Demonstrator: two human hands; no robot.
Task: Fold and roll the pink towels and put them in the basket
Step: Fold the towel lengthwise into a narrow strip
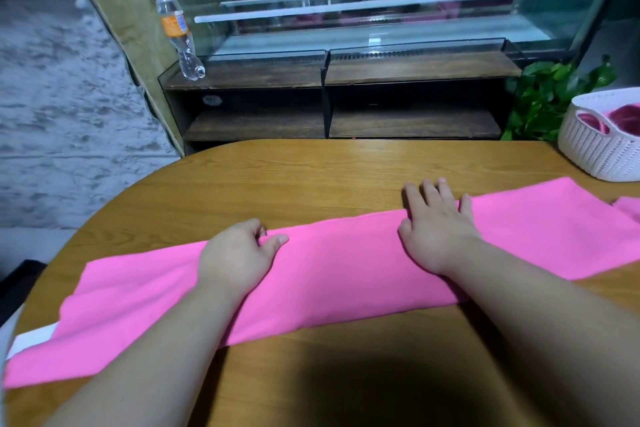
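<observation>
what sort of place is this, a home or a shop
Probably a small shop or café, though not certain: a glass display case with white shelves stands behind the wooden table, a leafy plant beside it.

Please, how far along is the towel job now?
Done: at least one rolled towel sits in the white basket. In hand: a pink towel lies folded into a long strip on the table, right hand flat on it, left hand at its far edge. To do: roll it, basket it, then the pink piece at the right.
</observation>
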